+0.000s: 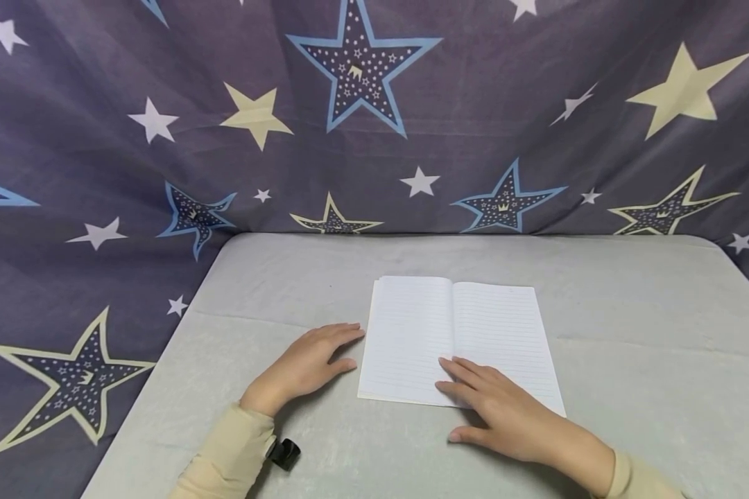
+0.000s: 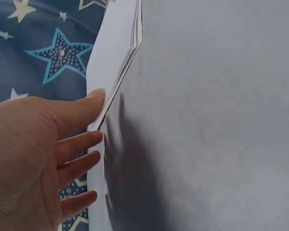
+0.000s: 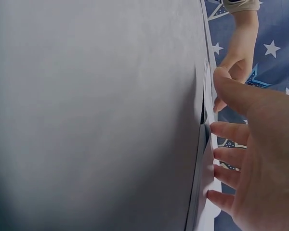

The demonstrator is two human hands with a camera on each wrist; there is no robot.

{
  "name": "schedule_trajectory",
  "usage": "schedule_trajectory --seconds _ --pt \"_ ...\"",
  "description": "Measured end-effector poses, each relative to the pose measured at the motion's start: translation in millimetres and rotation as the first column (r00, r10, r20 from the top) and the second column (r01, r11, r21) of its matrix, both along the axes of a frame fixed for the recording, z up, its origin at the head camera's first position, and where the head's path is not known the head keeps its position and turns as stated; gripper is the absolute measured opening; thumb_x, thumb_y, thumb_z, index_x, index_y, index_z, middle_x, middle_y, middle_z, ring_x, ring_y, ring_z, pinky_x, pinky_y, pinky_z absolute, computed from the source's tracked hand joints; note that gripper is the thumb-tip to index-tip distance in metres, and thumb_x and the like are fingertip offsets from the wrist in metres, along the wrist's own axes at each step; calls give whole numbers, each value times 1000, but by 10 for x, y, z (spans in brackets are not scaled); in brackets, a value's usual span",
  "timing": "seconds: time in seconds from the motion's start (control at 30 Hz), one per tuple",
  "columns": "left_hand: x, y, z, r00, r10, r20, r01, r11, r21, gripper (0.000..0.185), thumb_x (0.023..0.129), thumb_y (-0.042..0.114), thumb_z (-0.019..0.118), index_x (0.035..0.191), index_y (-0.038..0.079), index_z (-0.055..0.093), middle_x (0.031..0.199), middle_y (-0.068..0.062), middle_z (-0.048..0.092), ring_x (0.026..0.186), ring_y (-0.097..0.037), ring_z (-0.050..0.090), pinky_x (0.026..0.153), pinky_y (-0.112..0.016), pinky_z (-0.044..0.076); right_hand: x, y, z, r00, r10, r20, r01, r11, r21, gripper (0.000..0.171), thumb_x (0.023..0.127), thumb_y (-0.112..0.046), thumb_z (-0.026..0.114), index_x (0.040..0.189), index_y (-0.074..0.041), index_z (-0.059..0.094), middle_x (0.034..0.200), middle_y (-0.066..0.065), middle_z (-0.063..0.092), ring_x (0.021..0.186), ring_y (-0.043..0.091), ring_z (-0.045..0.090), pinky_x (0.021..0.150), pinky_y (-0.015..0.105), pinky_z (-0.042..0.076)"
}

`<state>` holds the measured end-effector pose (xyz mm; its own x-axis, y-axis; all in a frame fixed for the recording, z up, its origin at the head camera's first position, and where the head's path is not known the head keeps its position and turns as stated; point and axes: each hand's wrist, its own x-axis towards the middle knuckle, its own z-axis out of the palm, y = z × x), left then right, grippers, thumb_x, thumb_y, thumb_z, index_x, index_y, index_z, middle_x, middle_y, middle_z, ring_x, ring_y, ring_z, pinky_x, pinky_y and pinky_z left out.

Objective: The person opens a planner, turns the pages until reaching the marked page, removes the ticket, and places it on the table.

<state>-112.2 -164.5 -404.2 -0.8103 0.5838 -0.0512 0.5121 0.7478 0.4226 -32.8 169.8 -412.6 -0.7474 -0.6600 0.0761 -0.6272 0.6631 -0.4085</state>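
An open lined notebook (image 1: 406,333) lies on the grey-covered table, both of its visible pages without writing. My left hand (image 1: 306,360) is beside the notebook's left edge, palm down, its fingertips right at the page border. In the left wrist view the thumb and fingers of that left hand (image 2: 43,149) are spread close to the notebook's layered page edges (image 2: 127,62). Over the lower middle of the notebook, my right hand (image 1: 512,416) rests with relaxed fingers on the page near the centre fold. The right wrist view has the right hand (image 3: 260,144) holding nothing, its fingertips at the pages (image 3: 207,178).
Pale grey cloth covers the table (image 1: 649,360), with a crease running across it. A dark curtain (image 1: 212,55) printed with stars hangs behind the table and down its left side. A black strap piece (image 1: 285,454) sits by the left sleeve (image 1: 231,450).
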Motion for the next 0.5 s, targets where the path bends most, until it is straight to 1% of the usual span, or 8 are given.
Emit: schedule_trajectory --seconds 0.17,0.3,0.43,0.5 --pt "42 140 -9 998 -60 -4 60 998 -4 57 94 28 70 144 7 52 153 -10 42 141 -31 38 114 -50 32 3 1 11 1000 6 8 -6 1000 -1 66 90 -53 66 140 -11 56 157 7 37 143 31 33 110 54 35" --pt "62 226 -44 994 -108 14 108 994 -29 64 92 35 71 146 9 50 156 -7 38 143 -28 34 116 -49 29 -2 22 8 999 20 -33 -21 999 -38 57 90 -48 69 134 -13 62 153 6 44 139 29 41 107 53 39" --pt "57 252 -72 992 -127 24 128 990 -52 66 90 38 72 146 11 50 157 -5 37 145 -26 32 117 -48 27 7 110 -2 995 15 -102 -27 993 -118 46 89 -41 72 129 -19 66 144 2 53 129 24 52 100 48 46" --pt "52 252 -77 991 -130 30 132 990 -54 66 90 38 72 147 12 49 157 -4 37 145 -25 31 117 -48 26 14 197 -8 993 -7 -120 -12 988 -156 44 88 -37 75 128 -21 66 142 -1 56 126 22 54 100 40 46"
